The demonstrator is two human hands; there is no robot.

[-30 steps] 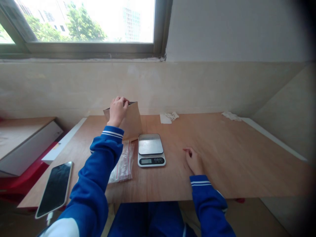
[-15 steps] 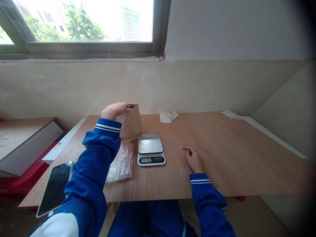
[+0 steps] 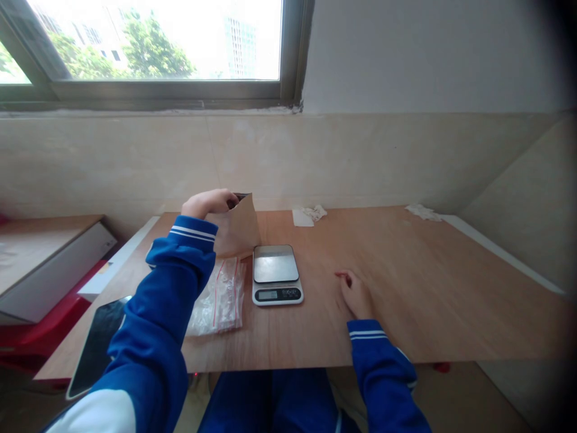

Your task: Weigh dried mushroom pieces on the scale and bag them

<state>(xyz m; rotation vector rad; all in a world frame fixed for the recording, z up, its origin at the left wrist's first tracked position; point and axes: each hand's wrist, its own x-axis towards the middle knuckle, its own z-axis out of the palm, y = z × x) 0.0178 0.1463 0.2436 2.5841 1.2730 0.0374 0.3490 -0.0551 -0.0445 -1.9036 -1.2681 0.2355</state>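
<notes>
At the mouth of a brown paper bag (image 3: pixel 241 231), my left hand (image 3: pixel 210 203) reaches over the edge with its fingertips down inside. The bag stands upright, and what those fingers touch is hidden. A kitchen scale (image 3: pixel 277 273) with a metal plate and a small display sits just to the right of the bag; nothing lies on its plate. My right hand (image 3: pixel 355 293) rests on the table to the right of the scale, loosely open, one finger pointing left and nothing held. Clear zip bags (image 3: pixel 220 300) with red stripes lie in front of the paper bag.
A tablet (image 3: pixel 97 346) lies at the left edge of the wooden table (image 3: pixel 428 288), partly behind my left sleeve. A white card (image 3: pixel 302 218) and a crumpled tissue (image 3: pixel 316 212) are by the wall. Another crumpled tissue (image 3: pixel 424 211) lies at the back right.
My left forearm has shifted slightly left, with the hand still at the bag's mouth. My right hand has stayed in place on the table.
</notes>
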